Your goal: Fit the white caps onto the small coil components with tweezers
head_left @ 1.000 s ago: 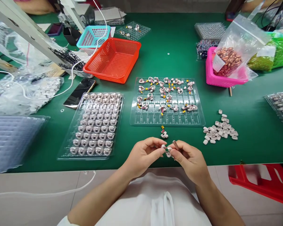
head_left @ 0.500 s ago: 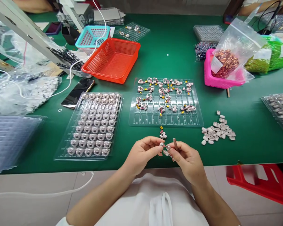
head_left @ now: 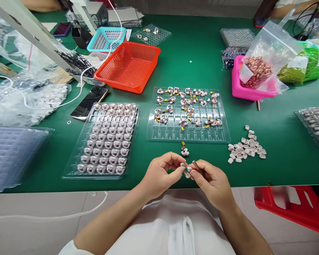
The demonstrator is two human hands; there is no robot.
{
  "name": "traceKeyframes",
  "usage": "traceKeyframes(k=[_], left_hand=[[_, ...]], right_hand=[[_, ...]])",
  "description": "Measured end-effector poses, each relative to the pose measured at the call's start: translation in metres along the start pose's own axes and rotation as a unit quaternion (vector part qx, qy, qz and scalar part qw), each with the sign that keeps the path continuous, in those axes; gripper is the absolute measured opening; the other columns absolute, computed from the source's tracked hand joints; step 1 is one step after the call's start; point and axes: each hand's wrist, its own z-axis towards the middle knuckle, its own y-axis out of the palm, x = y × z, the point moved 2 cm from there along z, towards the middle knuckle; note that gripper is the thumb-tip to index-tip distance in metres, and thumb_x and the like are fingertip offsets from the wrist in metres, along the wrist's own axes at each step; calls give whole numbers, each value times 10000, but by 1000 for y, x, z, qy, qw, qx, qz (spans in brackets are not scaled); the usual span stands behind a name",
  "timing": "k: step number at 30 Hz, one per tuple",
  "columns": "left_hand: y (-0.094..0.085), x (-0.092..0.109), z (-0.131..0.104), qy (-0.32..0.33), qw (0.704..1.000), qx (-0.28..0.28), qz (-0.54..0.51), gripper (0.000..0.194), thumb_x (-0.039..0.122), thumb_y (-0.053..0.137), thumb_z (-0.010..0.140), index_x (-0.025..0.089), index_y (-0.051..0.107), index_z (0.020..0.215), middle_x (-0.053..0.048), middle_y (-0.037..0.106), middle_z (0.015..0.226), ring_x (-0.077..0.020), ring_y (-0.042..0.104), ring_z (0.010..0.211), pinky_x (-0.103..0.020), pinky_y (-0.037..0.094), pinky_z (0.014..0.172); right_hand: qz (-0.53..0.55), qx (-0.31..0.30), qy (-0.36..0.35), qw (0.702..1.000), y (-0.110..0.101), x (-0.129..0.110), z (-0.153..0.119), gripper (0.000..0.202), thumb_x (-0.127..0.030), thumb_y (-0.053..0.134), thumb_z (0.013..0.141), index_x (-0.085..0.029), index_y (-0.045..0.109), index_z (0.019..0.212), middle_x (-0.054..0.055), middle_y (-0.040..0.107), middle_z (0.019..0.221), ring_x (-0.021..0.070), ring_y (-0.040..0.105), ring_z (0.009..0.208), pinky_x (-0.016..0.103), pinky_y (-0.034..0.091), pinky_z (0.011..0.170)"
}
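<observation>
A tool is now tipped lower in the right hand; a small part is pinched with the left hand too, seemingly for steadiness.

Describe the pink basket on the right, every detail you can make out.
The pink basket looks like plastic, open-topped, with pierced-looking walls. It stands upright on the green table. It holds a clear bag of shiny copper-coloured pieces with a white label; the bag's upper part slants out past the rim.
</observation>
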Motion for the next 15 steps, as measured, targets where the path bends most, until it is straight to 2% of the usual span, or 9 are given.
traceKeyframes(k=[3,7,10,15], left_hand=[[0,3,0,43,996,8,72,112,182,674,796,159,702,903,-42,717,804,-163,675,737,-250,548,689],[-2,4,1,76,989,-28,127,131,146,648,788,157,707,905,-34,727,792,-160,672,730,-253,542,705],[-4,6,2,71,987,-61,131,116,150,634,804,151,704,897,-40,734,803,-162,673,733,-255,538,704],[-3,7,2,26,991,-80,100,141,221,620,859,126,708,916,-79,744,809,-194,690,740,-293,551,698]], right_hand=[[-44,0,-52,998,-1,-5,1,131,-299,585,984,-229,690,946,28,673,812,163,611,699,263,481,617],[-90,-21,-112,989,-2,-8,3,127,-242,570,983,-249,683,1042,37,700,869,172,636,724,272,497,615],[-112,-36,-125,985,-4,-9,4,137,-218,568,980,-249,684,1046,41,704,884,169,639,721,273,496,616],[-103,9,-111,988,-4,-9,4,111,-211,582,977,-245,680,1017,22,682,839,149,604,684,247,465,579]])
